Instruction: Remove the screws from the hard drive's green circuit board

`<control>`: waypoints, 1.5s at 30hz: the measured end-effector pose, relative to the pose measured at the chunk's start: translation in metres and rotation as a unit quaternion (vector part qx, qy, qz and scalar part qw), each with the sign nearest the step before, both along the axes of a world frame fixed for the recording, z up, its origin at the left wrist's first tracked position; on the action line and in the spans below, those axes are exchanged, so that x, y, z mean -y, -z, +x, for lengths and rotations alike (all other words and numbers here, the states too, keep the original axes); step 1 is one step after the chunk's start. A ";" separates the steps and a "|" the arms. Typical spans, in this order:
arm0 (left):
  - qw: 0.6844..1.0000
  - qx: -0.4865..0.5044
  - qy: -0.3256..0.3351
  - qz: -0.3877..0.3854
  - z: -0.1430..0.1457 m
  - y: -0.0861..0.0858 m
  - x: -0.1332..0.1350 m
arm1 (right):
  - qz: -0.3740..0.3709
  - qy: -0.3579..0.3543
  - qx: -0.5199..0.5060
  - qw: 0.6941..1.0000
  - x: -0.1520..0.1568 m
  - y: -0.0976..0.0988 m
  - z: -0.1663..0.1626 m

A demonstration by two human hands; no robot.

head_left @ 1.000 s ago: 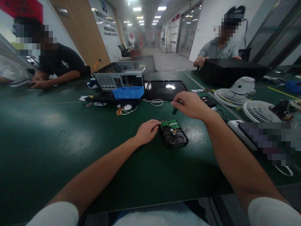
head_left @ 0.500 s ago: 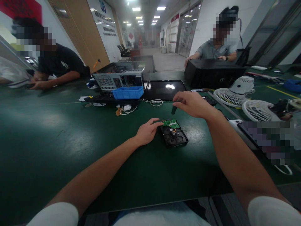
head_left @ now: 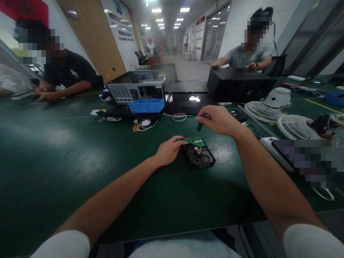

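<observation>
A black hard drive (head_left: 199, 156) with a green circuit board (head_left: 196, 140) at its far end lies on the dark green table (head_left: 80, 154). My left hand (head_left: 168, 149) rests on the table just left of the drive, fingers stretched toward the board's corner. My right hand (head_left: 219, 120) hovers above the drive's far end, fingers pinched round the dark handle of a screwdriver (head_left: 199, 125) that points down at the board.
Behind the drive are a blue tray (head_left: 146, 105), an open computer case (head_left: 135, 89), a black panel (head_left: 188, 102) and loose cables (head_left: 176, 116). White fans (head_left: 271, 104) lie right. A person opposite holds a black case (head_left: 240, 87); another leans at the left.
My left fingers have stretched out to the drive's corner. The person opposite has slid the black case leftward along the table. My right hand has hardly moved.
</observation>
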State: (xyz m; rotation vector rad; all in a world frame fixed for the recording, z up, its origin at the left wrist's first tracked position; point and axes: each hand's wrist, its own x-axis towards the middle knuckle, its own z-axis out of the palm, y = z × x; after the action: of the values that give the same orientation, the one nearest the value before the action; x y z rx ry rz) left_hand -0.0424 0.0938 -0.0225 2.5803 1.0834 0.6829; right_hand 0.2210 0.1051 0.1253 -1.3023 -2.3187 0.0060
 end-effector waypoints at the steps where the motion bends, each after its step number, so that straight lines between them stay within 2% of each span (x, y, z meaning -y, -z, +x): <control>1: 1.000 0.000 -0.002 -0.001 0.000 0.000 0.000 | -0.004 0.000 -0.004 1.000 0.001 0.000 0.001; 8: 1.000 0.002 -0.010 -0.003 0.000 0.001 0.000 | -0.065 -0.017 -0.036 0.997 0.003 -0.001 0.005; 13: 1.000 -0.004 -0.010 -0.003 0.001 -0.002 0.001 | -0.045 -0.014 -0.024 0.999 0.000 -0.002 0.007; 20: 1.000 -0.001 -0.012 0.000 0.002 -0.002 0.001 | 0.020 0.029 0.014 0.999 -0.006 0.000 0.010; 24: 1.000 0.003 -0.013 0.000 0.003 -0.003 0.002 | 0.030 0.009 0.001 1.000 -0.006 0.003 0.007; 27: 1.000 0.004 -0.014 0.000 0.003 -0.003 0.002 | 0.012 -0.006 -0.010 1.000 -0.005 0.002 0.004; 32: 1.000 0.003 -0.010 0.000 0.001 0.000 0.000 | -0.027 0.010 -0.029 0.999 -0.001 0.000 0.003; 39: 1.000 0.008 -0.006 0.003 0.001 -0.002 0.001 | -0.090 -0.027 -0.050 0.994 0.000 0.001 0.006; 45: 1.000 0.002 -0.008 -0.006 0.001 -0.004 0.002 | -0.009 0.001 -0.011 1.000 -0.003 0.002 0.005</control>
State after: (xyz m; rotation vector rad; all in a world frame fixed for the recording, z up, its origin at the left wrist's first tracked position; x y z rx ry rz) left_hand -0.0410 0.0919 -0.0187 2.5613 1.1057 0.6846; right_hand 0.2259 0.1083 0.1231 -1.3072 -2.3033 0.0419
